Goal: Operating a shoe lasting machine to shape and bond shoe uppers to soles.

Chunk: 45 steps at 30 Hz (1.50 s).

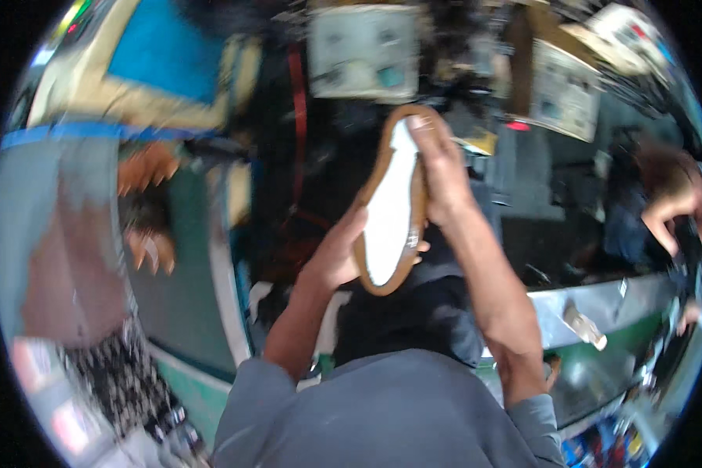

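Observation:
A shoe sole (388, 214) is held up in front of me, long and slightly tilted, with a white middle and a brown rim. My left hand (343, 251) grips its lower left edge, the fingers mostly hidden behind it. My right hand (442, 171) clasps the upper right edge, with the thumb lying on the white face near the top end. Both hands are closed on the same sole.
On the left, brown shoe-like pieces (150, 248) rest on a dark green bench (195, 304). Ahead stands a pale machine box (364, 51). A control panel (565, 92) and another person (671, 195) are at right. A pale, shoe-shaped piece (585, 326) lies on a metal ledge.

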Motion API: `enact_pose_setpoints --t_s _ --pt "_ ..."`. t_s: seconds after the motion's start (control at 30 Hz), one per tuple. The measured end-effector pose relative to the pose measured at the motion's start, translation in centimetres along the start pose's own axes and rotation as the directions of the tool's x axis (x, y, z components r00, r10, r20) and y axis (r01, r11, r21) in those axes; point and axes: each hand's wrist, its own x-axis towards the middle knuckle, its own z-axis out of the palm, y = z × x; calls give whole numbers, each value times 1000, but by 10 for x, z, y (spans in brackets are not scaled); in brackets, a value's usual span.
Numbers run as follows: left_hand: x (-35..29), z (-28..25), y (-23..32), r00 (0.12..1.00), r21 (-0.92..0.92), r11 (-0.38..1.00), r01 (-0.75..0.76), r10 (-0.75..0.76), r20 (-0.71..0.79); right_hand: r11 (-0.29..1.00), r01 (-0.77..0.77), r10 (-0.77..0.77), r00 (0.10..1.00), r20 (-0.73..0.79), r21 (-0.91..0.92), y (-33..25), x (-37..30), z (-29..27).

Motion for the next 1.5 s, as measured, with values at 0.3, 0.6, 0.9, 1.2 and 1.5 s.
enact_pose_setpoints --t_s 0.3,0.6,0.9,1.2,1.5 --pt "-170 -129 105 359 617 698 364 506 -784 954 -112 169 967 191 -279 26 -34 -26" --pt "-343 -414 214 340 212 -315 925 936 -96 837 -220 155 973 -169 -501 7 -40 -116" --pt "-361 -518 344 309 -54 -516 855 590 -746 805 -227 162 973 -164 -549 -3 -55 -153" --pt "-334 -443 306 703 398 -582 709 625 -339 -48 -55 -257 966 -40 -997 50 -59 -187" --pt "-10 -211 85 893 926 -326 191 449 -26 -17 -211 -270 942 -198 -977 72 -74 -194"
